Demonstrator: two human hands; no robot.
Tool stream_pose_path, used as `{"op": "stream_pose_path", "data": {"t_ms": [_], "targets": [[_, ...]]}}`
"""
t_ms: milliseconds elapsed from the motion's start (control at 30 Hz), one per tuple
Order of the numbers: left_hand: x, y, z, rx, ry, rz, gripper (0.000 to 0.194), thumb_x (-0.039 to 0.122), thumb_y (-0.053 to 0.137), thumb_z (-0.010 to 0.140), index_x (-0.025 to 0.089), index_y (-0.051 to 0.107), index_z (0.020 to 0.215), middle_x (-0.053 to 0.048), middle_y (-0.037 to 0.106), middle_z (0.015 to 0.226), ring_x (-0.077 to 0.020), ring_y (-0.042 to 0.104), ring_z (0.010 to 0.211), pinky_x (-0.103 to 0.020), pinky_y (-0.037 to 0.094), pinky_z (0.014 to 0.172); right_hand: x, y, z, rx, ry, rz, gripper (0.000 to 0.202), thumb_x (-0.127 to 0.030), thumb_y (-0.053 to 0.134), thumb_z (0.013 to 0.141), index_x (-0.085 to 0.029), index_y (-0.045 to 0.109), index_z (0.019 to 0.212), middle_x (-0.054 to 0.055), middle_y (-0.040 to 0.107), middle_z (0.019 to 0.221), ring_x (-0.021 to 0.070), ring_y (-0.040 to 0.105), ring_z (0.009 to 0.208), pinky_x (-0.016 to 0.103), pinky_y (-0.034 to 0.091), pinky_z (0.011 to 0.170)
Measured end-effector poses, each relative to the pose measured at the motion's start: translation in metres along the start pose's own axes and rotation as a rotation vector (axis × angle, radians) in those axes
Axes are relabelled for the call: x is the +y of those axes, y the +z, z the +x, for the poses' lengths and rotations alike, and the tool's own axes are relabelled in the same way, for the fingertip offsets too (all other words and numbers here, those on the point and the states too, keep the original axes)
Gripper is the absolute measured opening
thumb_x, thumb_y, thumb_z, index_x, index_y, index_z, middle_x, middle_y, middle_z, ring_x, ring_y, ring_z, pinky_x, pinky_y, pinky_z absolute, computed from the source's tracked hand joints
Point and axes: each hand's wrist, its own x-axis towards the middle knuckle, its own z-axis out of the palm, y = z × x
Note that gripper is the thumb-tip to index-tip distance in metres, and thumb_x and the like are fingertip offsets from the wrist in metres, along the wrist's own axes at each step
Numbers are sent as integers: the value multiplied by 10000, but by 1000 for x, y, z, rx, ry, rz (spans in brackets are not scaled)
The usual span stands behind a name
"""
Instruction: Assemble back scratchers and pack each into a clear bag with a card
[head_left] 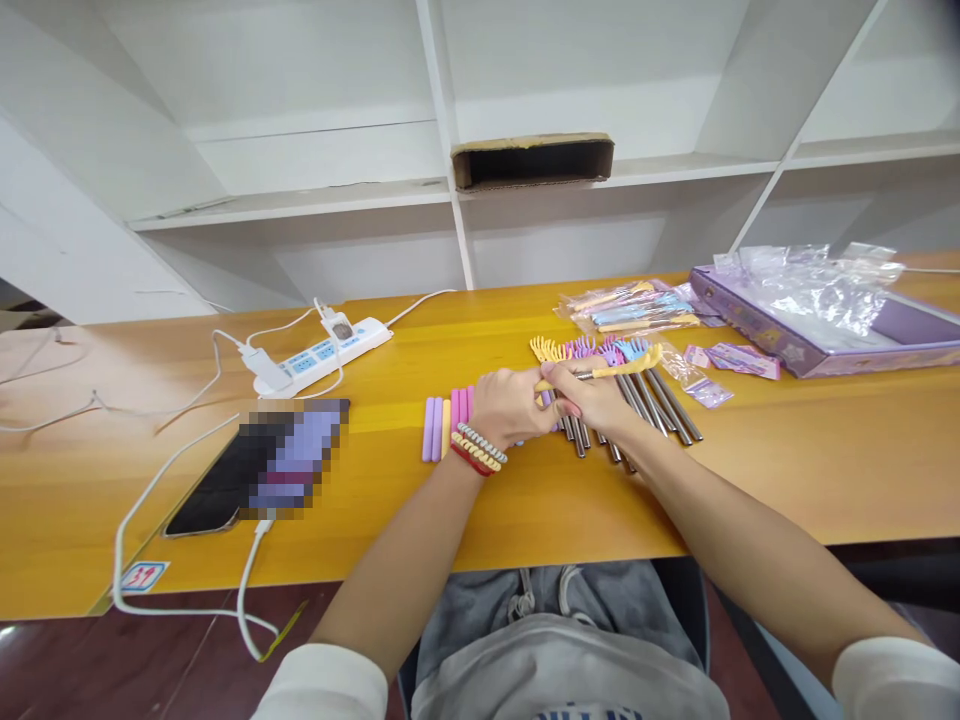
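Observation:
Both hands meet over the middle of the table. My left hand [514,405], with bracelets at its wrist, is closed round the near end of a yellow back scratcher [626,367]. My right hand [589,398] grips the same piece just beside it, and the yellow head sticks out to the right. Under and behind the hands lie several metal rods [675,405] with coloured claw heads [551,349] in yellow, pink, purple and blue. Left of my left hand, purple, yellow and pink tubes [433,430] lie side by side, partly hidden by the hand.
Bagged scratchers [637,308] lie behind the rods. A purple box [825,355] with plastic bags stands at the right, near small cards [742,361]. On the left are a power strip [322,357], cables and phones [217,490]. A cardboard box [532,165] sits on the shelf.

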Motion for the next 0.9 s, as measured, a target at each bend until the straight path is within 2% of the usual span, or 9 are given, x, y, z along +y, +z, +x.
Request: {"op": "stream_pose_path", "data": {"t_ms": [100, 233, 367, 500, 600, 667, 767, 900], "targets": [[3, -2, 1, -27, -48, -3, 509, 674, 498, 715, 212, 688, 815, -74, 640, 628, -248, 609, 619, -310, 363, 539, 3, -1, 2, 14, 14, 81, 391, -410, 538, 824, -177, 564, 512, -35, 422, 365, 83, 411, 348, 213, 336, 362], [3, -4, 1, -47, -98, -21, 545, 723, 493, 692, 211, 673, 735, -70, 631, 623, -247, 601, 620, -314, 361, 543, 3, 0, 3, -44, 45, 166, 407, -425, 566, 805, -181, 520, 482, -45, 373, 336, 85, 390, 316, 219, 321, 333], [2, -4, -2, -25, -107, -77, 590, 762, 465, 680, 203, 642, 750, -46, 620, 612, -220, 596, 620, -299, 364, 549, 8, 0, 5, -138, 105, 258, 440, -503, 616, 749, -180, 484, 481, -22, 453, 391, 107, 458, 351, 234, 345, 344], [4, -3, -5, -28, -65, -83, 643, 766, 415, 710, 173, 609, 864, -63, 649, 731, -222, 610, 684, -297, 388, 575, 19, -4, 12, -260, 151, 267, 427, -556, 655, 687, -159, 561, 560, -5, 530, 480, 100, 477, 409, 231, 367, 386], [9, -3, -6, -53, 28, -102, 626, 702, 327, 806, 169, 583, 1011, -85, 669, 894, -235, 627, 802, -305, 409, 635, 25, -4, 16, -184, 170, 207, 445, -572, 619, 710, -150, 590, 574, 10, 570, 514, 101, 511, 457, 220, 385, 418], [11, -2, -5, -81, 29, -83, 621, 669, 278, 842, 164, 574, 1051, -96, 671, 914, -245, 632, 817, -313, 410, 648, 26, -2, 17, -152, 206, 216, 464, -578, 568, 744, -153, 587, 557, 17, 572, 493, 109, 516, 433, 224, 386, 395], [10, 0, -3, -113, -42, -37, 635, 668, 244, 848, 164, 602, 992, -93, 669, 797, -250, 632, 738, -316, 394, 613, 25, 5, 16, -106, 279, 304, 448, -548, 548, 751, -166, 555, 516, 21, 559, 448, 131, 498, 355, 246, 371, 321], [4, 3, 2, -155, -97, -62, 655, 681, 224, 840, 174, 638, 852, -87, 647, 676, -231, 618, 640, -292, 360, 554, 21, 14, 14, 78, 291, 355, 390, -427, 575, 721, -193, 442, 438, -18, 456, 351, 118, 421, 280, 245, 330, 266]]}}
